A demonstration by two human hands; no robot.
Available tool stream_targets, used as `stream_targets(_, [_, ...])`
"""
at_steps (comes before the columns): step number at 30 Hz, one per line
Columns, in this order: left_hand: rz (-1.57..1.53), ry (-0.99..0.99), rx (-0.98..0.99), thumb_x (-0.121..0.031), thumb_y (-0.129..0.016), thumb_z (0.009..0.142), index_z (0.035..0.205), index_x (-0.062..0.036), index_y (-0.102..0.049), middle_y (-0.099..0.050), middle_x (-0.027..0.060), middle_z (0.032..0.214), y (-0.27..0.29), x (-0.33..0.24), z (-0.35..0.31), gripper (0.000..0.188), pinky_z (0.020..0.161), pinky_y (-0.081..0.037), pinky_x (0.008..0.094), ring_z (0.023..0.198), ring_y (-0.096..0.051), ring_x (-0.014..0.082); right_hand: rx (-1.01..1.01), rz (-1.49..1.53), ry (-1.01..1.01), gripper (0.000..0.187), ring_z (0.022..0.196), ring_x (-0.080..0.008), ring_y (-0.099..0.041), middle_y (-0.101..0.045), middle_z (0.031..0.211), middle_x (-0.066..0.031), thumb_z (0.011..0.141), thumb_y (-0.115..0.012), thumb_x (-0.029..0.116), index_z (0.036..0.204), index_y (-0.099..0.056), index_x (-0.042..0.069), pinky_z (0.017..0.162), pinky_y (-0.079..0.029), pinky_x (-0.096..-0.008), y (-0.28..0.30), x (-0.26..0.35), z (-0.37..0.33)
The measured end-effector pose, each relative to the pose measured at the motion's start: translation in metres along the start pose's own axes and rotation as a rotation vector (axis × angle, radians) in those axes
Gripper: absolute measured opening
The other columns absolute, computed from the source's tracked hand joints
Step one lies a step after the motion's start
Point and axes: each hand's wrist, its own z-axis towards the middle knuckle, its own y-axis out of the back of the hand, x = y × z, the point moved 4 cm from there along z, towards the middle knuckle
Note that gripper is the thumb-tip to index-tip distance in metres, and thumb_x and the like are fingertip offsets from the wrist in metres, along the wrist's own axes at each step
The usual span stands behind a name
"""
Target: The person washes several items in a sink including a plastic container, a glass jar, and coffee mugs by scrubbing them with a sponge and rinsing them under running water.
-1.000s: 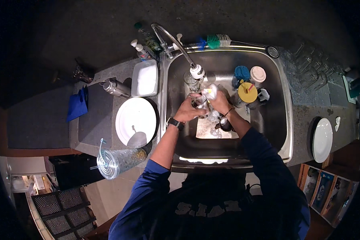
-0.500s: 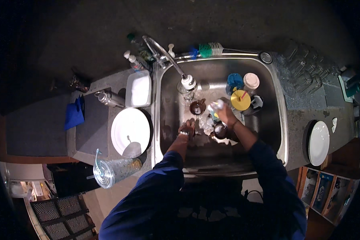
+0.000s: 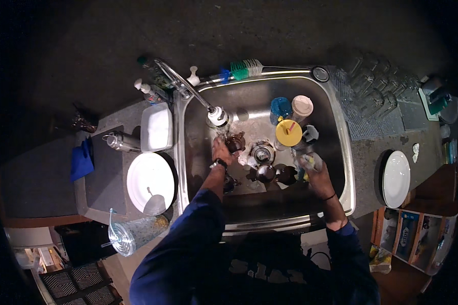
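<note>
Inside the steel sink [image 3: 343, 168], my left hand [image 3: 222, 151] closes on the side of a dark brown mug [image 3: 235, 143], just below the white spray head [image 3: 218, 117]. My right hand [image 3: 319, 178] grips a soapy, pale yellowish sponge [image 3: 309, 162] toward the sink's right side. Between the hands is the round drain [image 3: 263, 154]. More brown mugs [image 3: 265, 173] lie below the drain, and another dark piece sits partly hidden by my left wrist. Beyond the right hand stand a blue cup [image 3: 281, 108], a pink-lidded cup [image 3: 302, 105], a yellow-lidded cup [image 3: 289, 133] and a dark cup [image 3: 310, 134].
Left of the sink are a white tub [image 3: 156, 127], a white plate [image 3: 150, 184], a steel bottle [image 3: 122, 142] and a clear tumbler [image 3: 132, 236] lying on its side. Several glasses [image 3: 376, 94] rest on a ridged mat at right, near another white plate [image 3: 397, 179].
My left hand has moved up onto the brown mug. The right hand with the sponge has pulled away rightward from the middle, and the drain now shows. The whole view has shifted slightly.
</note>
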Motion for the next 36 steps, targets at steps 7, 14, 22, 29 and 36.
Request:
stream_targets(7, [0.034,-0.056,0.072,-0.049,-0.076,0.069,0.14,-0.0013,-0.035,-0.038,0.0225,0.139,-0.034,-0.022,0.024,0.095,0.101,-0.043,0.0482,0.118,-0.05,0.0432,-0.178,0.391,-0.39,0.03,0.093,-0.0246,-0.063,-0.063,0.105,-0.0114,0.084,-0.063,0.005,0.113,-0.061,0.007,0.081,-0.051,-0.0355,0.01,0.037,-0.027])
stream_targets(14, [-1.303,0.46,0.589,-0.052,-0.057,0.083,0.109,-0.0183,-0.064,-0.068,0.0033,0.105,-0.045,-0.013,0.025,0.044,0.056,-0.051,0.0376,0.085,-0.066,0.0223,-0.202,0.011,-0.09,0.023,0.083,-0.0127,-0.061,-0.064,0.091,-0.0043,0.092,-0.066,0.022,0.105,-0.061,0.004,0.073,-0.05,-0.0298,-0.008,0.029,-0.028])
stream_targets(22, [-1.476,0.45,0.634,-0.047,-0.07,0.079,0.111,-0.0148,-0.057,-0.064,0.0062,0.096,-0.002,-0.065,-0.006,0.047,0.057,-0.05,0.0352,0.077,-0.061,0.0203,-0.23,0.423,-0.316,0.036,0.083,-0.0199,-0.061,-0.064,0.094,-0.0099,0.092,-0.064,0.034,0.108,-0.06,0.002,0.073,-0.05,-0.0348,-0.062,0.002,0.021])
stream_targets(29, [-1.427,0.14,0.355,-0.042,-0.074,0.081,0.131,-0.015,-0.031,-0.046,0.0104,0.132,0.065,-0.118,-0.06,0.072,0.075,-0.056,0.0542,0.122,-0.049,0.0283,-0.526,0.412,-0.213,0.049,0.099,-0.0278,-0.061,-0.065,0.106,-0.0155,0.089,-0.066,0.038,0.115,-0.057,-0.003,0.085,-0.047,-0.0385,-0.147,-0.073,0.113])
stream_targets(36, [-1.661,0.284,0.586,-0.061,-0.056,0.088,0.134,-0.014,-0.048,-0.056,0.011,0.131,0.076,-0.09,-0.075,0.066,0.079,-0.056,0.0547,0.119,-0.056,0.0325,-0.088,-0.015,-0.029,0.035,0.102,-0.0314,-0.059,-0.065,0.106,-0.0172,0.09,-0.063,0.027,0.108,-0.062,-0.004,0.092,-0.045,-0.0407,-0.126,0.007,0.114])
